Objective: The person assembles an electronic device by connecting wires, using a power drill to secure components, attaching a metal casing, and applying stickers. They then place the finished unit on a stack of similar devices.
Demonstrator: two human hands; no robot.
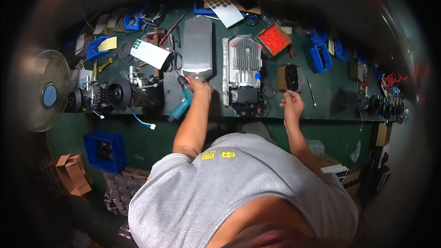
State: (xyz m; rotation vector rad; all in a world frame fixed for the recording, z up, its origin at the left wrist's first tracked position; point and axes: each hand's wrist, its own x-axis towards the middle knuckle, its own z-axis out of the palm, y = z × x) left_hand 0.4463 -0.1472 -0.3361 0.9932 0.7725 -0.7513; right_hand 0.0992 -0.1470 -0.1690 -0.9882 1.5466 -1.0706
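My left hand (pixel 200 87) is at the near end of a long grey metal cover (pixel 198 46), right beside a teal power drill (pixel 183 104). Its fingers are partly hidden, so I cannot tell whether it grips the cover or the drill. To the right of the cover lies a finned metal motor unit (pixel 245 66) with a black block at its near end. My right hand (pixel 292 105) has its fingers drawn together near a small open box of black parts (pixel 291 78); anything between them is too small to make out.
An open box of red parts (pixel 274 39) stands behind the motor unit. A wrench (pixel 312 93) lies at right. Motors with black pulleys (pixel 120 93) and a fan (pixel 49 93) stand at left. Blue bins (pixel 320 58) and a white sticker sheet (pixel 150 54) lie farther back.
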